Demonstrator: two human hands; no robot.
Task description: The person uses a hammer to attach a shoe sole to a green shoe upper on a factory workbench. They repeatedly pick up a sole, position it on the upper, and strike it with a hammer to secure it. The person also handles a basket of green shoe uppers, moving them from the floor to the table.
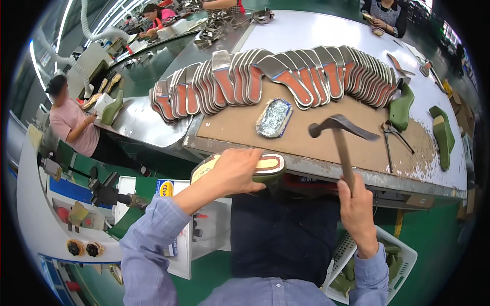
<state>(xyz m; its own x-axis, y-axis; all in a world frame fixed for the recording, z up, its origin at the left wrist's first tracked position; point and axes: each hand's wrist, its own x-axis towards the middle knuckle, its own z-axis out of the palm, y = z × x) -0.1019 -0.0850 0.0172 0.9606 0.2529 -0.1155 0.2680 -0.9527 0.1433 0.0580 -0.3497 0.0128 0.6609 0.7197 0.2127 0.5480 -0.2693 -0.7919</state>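
While the brown-topped metal-edged workbench (326,148) carries a fanned row of grey-and-orange insoles (275,81), left hand (237,171) clamps a green shoe last with tan insole (268,166) at its near edge; right hand (354,204) grips a raised dark-headed wooden-handled hammer (339,135).

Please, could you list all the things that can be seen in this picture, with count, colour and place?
shoe last: one, green with a cream insole on top, at the near table edge, under the left hand
hammer: one, dark head, brown handle, raised over the board
insoles: a long overlapping row, too many to count, grey with orange, far side of the board
tin: one, silvery, on the board
pliers: one, dark, right of the hammer
green lasts: at least two, on the table at right
white basket: one, lower right
left hand: grip on the shoe last
right hand: grip on the hammer handle
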